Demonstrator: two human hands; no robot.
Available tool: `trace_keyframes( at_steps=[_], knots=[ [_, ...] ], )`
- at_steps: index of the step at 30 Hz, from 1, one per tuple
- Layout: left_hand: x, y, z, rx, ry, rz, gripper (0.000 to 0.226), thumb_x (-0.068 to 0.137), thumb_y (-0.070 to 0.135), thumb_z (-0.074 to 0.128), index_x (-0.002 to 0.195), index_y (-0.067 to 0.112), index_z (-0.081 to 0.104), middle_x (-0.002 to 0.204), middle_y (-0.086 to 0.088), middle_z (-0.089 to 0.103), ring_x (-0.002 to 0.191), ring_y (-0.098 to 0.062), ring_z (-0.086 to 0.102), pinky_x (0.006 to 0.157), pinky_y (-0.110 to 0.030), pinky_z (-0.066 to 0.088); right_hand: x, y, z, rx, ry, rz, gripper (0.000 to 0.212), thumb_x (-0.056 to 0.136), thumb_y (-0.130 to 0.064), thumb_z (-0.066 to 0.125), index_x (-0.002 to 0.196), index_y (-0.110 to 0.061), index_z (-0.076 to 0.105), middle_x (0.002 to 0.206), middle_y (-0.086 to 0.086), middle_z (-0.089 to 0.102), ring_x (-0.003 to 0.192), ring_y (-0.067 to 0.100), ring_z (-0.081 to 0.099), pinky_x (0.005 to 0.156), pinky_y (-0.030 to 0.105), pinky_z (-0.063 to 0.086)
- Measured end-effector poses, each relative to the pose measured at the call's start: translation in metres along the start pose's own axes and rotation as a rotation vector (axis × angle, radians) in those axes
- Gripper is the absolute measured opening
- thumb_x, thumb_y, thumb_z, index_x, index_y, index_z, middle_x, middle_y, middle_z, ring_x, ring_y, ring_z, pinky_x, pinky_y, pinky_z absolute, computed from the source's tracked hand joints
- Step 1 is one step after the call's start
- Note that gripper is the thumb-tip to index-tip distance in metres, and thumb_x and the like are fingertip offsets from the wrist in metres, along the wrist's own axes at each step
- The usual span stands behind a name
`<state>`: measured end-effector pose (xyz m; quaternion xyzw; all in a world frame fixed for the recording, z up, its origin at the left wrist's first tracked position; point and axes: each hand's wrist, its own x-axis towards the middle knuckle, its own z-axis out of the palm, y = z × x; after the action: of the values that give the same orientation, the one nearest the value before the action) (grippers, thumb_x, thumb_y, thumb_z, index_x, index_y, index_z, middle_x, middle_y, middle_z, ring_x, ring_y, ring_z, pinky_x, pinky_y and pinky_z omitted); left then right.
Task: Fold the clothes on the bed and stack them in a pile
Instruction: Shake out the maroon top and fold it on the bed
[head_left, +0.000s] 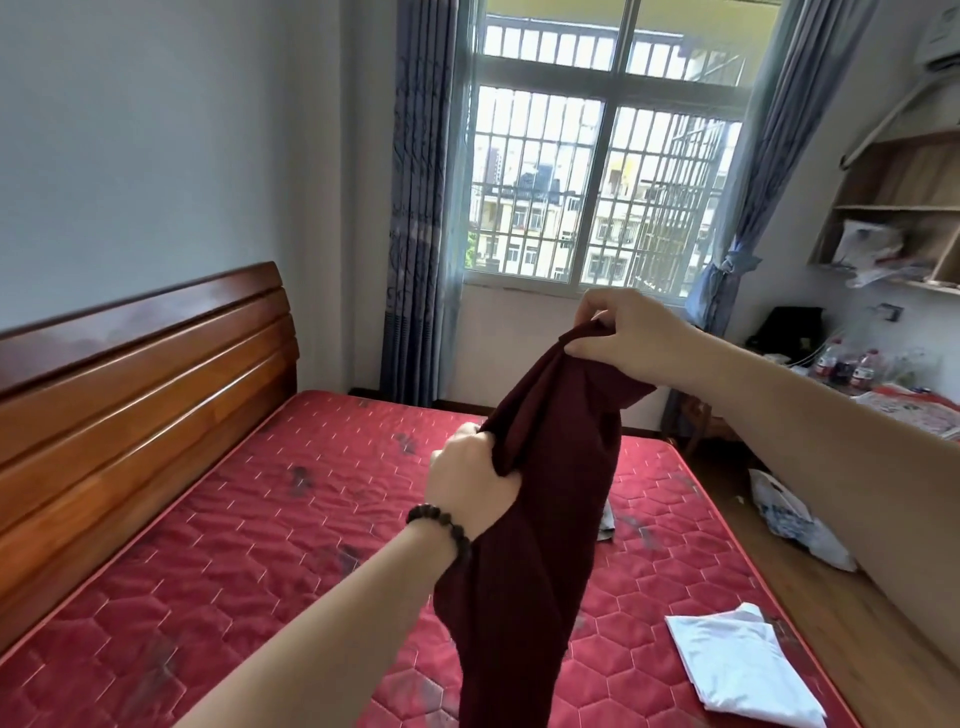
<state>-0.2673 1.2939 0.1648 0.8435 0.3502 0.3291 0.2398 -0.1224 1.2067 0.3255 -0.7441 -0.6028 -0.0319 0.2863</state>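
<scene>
Holding the maroon garment (550, 499) up over the bed (260, 545), head view only. My right hand (631, 335) pinches its top edge high up, fingers curled on a bunched corner; my left hand (470, 486) grips a fistful lower and to the left, beaded bracelet (441, 525) at the wrist. Long axis hangs near vertical, cloth twisted and drooping below the left hand, which is nearer me. Fabric thin, matte, soft, maybe fine-ribbed. Next, I reckon, spread it flat on the quilted red mattress. Folded white garment (737, 665) lies at the bed's right edge, likely the pile's start.
</scene>
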Motion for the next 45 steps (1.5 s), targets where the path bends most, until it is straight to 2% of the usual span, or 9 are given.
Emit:
trace_keyframes(
  at_steps=[6,10,16,22,27,35,39,43,45],
  knots=[
    [0.007,-0.021,-0.013,-0.038,0.1,0.037,0.01,0.074,0.019,0.068,0.076,0.012,0.062,0.085,0.002,0.055,0.078,-0.019,0.056,0.081,-0.039,0.049,-0.006,0.015,-0.022,0.04,0.035,0.068,0.015,0.082,-0.024,0.072,0.078,-0.026,0.058,0.074,-0.007,0.065,0.061,0.01,0.054,0.056,0.024,0.04],
    [0.01,-0.023,-0.015,-0.085,0.179,0.113,0.019,0.073,0.023,0.079,0.081,0.014,0.064,0.085,0.006,0.058,0.078,-0.01,0.054,0.073,-0.02,0.041,-0.005,0.02,-0.027,0.075,0.043,0.088,0.012,0.082,-0.023,0.072,0.081,-0.023,0.059,0.077,-0.001,0.067,0.061,0.014,0.055,0.059,0.026,0.043],
    [0.016,-0.03,-0.035,-0.327,-0.017,0.218,0.009,0.084,0.011,0.071,0.085,0.02,0.073,0.078,0.017,0.067,0.075,0.006,0.063,0.07,-0.007,0.044,-0.006,0.027,-0.036,0.015,0.035,0.104,0.011,0.084,-0.026,0.07,0.086,-0.024,0.059,0.078,-0.004,0.066,0.062,0.014,0.057,0.054,0.025,0.042],
    [0.015,-0.029,-0.032,-0.361,-0.019,0.168,0.021,0.097,0.016,0.049,0.089,0.007,0.066,0.083,-0.009,0.068,0.078,-0.022,0.063,0.074,-0.04,0.053,-0.002,0.029,-0.028,0.09,0.024,0.096,0.008,0.087,-0.02,0.066,0.091,-0.026,0.063,0.08,-0.006,0.067,0.067,0.01,0.059,0.063,0.026,0.043],
    [0.013,-0.034,-0.022,-0.225,0.097,0.287,0.021,0.083,0.027,0.071,0.069,0.024,0.055,0.069,0.014,0.055,0.067,0.0,0.053,0.063,-0.008,0.039,0.005,0.03,-0.022,0.138,-0.029,0.019,0.016,0.087,-0.006,0.065,0.092,-0.02,0.07,0.08,-0.02,0.067,0.07,-0.015,0.059,0.072,0.013,0.039],
    [0.028,-0.062,-0.028,-0.312,-0.078,0.265,0.016,0.092,0.009,0.06,0.101,0.01,0.073,0.088,0.014,0.07,0.084,0.009,0.063,0.078,-0.005,0.045,0.016,0.039,-0.005,0.151,-0.026,-0.018,0.018,0.089,-0.005,0.063,0.093,-0.022,0.069,0.075,-0.033,0.065,0.069,-0.016,0.059,0.065,0.006,0.04],
    [0.028,-0.066,-0.015,-0.45,-0.103,0.129,0.024,0.098,0.008,0.044,0.083,0.012,0.062,0.072,0.001,0.06,0.062,-0.006,0.053,0.062,-0.028,0.046,0.023,0.041,0.011,0.133,-0.022,-0.054,0.029,0.089,-0.001,0.059,0.074,-0.023,0.07,0.079,-0.017,0.069,0.076,-0.009,0.06,0.073,0.003,0.038],
    [0.034,-0.068,0.004,-0.39,-0.039,0.186,0.021,0.094,0.027,0.057,0.076,0.017,0.057,0.07,0.007,0.057,0.059,-0.002,0.05,0.059,-0.018,0.043,0.03,0.058,0.024,0.041,-0.055,-0.045,0.028,0.088,-0.001,0.056,0.077,-0.021,0.073,0.088,-0.01,0.071,0.086,0.012,0.064,0.084,0.023,0.046],
    [0.042,-0.072,0.012,-0.304,-0.06,0.225,0.019,0.086,0.029,0.068,0.081,0.012,0.061,0.079,0.003,0.061,0.07,-0.006,0.056,0.065,-0.015,0.045,0.034,0.074,0.025,-0.027,-0.068,-0.057,0.023,0.088,-0.006,0.059,0.083,-0.022,0.074,0.087,-0.012,0.071,0.083,0.011,0.064,0.077,0.014,0.044]
  ],
)
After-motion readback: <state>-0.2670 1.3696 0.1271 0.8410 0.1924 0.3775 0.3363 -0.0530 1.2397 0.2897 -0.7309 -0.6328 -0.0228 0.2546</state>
